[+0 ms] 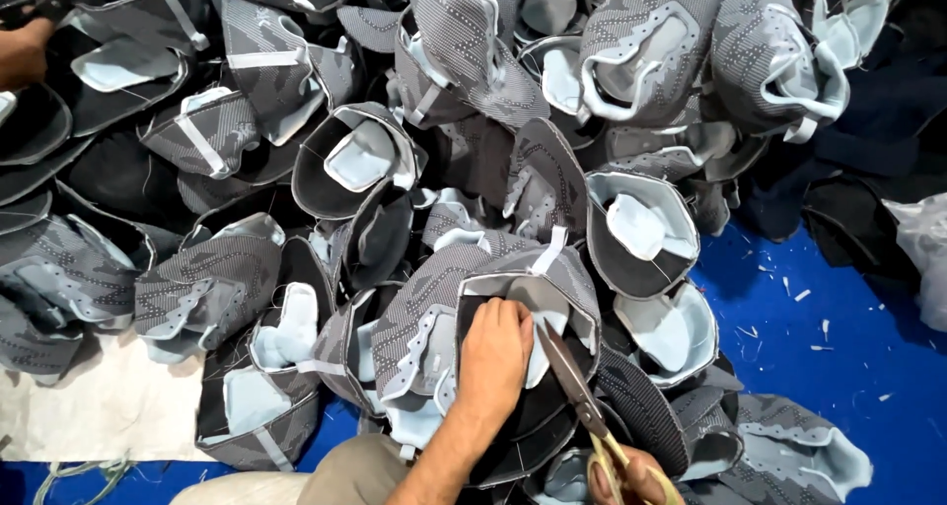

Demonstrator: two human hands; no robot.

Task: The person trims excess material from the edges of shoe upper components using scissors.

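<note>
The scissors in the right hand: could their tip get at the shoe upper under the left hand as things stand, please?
Probably yes. The scissors in the right hand already point at the grey shoe upper, right beside the left hand pressing it flat, with nothing between them.

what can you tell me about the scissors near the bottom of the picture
The scissors have dark, narrow metal blades and yellowish handle loops. The right hand grips the loops at the bottom edge of the frame. The blades look nearly closed and point up and to the left, their tip at the rim of the grey knit shoe upper that the left hand presses flat.
</note>
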